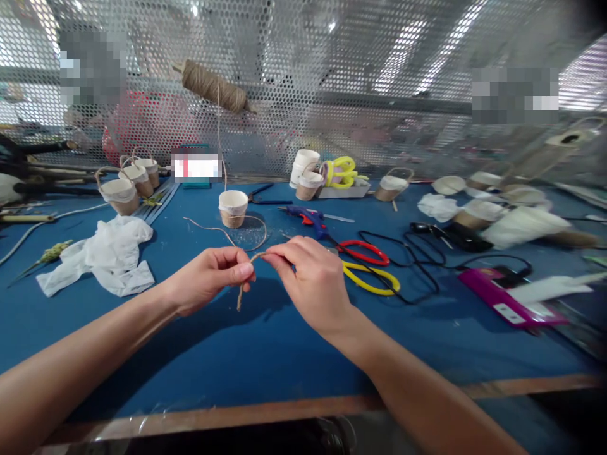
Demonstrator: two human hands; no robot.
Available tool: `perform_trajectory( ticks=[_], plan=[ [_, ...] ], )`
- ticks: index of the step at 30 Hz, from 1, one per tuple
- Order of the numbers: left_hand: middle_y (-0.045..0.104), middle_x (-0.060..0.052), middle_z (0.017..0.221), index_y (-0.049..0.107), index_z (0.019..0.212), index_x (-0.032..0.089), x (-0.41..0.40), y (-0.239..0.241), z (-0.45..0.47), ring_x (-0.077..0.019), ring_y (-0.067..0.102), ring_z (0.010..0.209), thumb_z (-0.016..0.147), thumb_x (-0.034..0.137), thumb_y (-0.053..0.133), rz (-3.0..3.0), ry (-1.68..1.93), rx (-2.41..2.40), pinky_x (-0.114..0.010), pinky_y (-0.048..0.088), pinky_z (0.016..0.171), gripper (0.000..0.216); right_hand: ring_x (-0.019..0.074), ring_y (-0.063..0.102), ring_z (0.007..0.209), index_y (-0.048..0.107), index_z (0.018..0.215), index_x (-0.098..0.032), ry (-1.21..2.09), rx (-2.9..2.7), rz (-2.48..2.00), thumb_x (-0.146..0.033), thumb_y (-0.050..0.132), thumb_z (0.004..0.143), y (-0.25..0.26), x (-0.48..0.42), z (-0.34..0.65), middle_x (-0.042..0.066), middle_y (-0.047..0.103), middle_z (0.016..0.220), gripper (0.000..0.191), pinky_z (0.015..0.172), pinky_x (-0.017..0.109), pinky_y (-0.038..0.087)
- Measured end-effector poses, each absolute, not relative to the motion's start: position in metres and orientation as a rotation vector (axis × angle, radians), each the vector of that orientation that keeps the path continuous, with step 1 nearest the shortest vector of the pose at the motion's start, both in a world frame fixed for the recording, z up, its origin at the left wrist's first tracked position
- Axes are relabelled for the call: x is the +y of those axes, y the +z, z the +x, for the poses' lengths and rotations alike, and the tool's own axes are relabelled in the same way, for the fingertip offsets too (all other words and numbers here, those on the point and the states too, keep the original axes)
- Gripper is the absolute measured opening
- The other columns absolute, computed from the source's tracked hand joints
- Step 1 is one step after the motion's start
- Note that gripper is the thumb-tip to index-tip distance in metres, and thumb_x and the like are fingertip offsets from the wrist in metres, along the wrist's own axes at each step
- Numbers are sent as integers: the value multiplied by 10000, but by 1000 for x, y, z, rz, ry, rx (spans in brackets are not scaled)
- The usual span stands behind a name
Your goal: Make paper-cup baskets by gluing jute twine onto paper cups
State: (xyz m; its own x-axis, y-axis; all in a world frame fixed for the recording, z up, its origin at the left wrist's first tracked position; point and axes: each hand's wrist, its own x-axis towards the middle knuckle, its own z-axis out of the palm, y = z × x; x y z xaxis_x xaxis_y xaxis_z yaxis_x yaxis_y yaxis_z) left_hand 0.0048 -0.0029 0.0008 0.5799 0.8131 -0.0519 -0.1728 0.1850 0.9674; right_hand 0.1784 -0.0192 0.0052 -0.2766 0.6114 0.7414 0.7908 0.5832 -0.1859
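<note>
- Blue cloth-covered worktop (265, 354) with a wooden front edge. A perforated grey metal screen (379, 57) stands along its back, with blurred people behind it.
- Two hands, both the person's own: the left hand (213, 276) and the right hand (310, 278). They are held just over the middle of the worktop, fingertips almost meeting.
- One short length of brown jute twine (241, 294) runs between the two hands, its free end hanging below the left thumb.
- The left grip is closed, thumb and forefinger pinching the twine. The right grip is closed too, fingertips pinching the other end.
- One spool of brown twine (213, 85) sits tilted against the screen, a single strand hanging down from it.
- One twine-wrapped white paper cup (233, 207) stands straight beyond the hands. A loose curl of twine (253, 234) lies just beside it.
- Three small paper-cup baskets with twine handles (121, 193) cluster at the far left.
- One blue glue gun (308, 218) lies just beyond the right hand.
- Red and yellow scissor handles (367, 265) lie just right of the right hand, which hides the blades. I cannot tell whether they are one pair or two.
- One pair of yellow scissors (341, 170) rests at the back, next to a stack of white cups (303, 163).
- One tangled black cable (417, 259), one flat magenta box (502, 297) and one crumpled white cloth (107, 253) lie on the worktop.
- More cups lie at the far right, too blurred to count.
</note>
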Motion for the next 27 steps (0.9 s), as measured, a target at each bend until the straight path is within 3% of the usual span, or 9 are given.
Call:
perform_trajectory(
  ticks=[8,19,27],
  plan=[
    [586,21,614,584,612,131,2,-2,2,-73,484,566,611,376,727,1117,806,658,-217,334,590,283,168,556,728,625,807,-147,-175,-2001,-1065,-250,625,752,7,-15,183,53,617,738,116,664,286,464],
    [574,15,579,598,626,137,3,0,0,-91,460,571,648,397,691,1235,786,709,-230,328,577,277,167,526,686,630,795,-141,-276,-2074,-1104,-184,530,805,14,-24,185,65,572,703,108,631,297,451],
    [556,29,584,570,619,145,-7,-1,10,-76,462,574,672,331,692,1094,937,664,-202,354,584,228,98,498,568,597,684,-150,205,-1849,-1207,-193,553,793,11,-25,178,6,551,626,125,546,227,405]
  ],
)
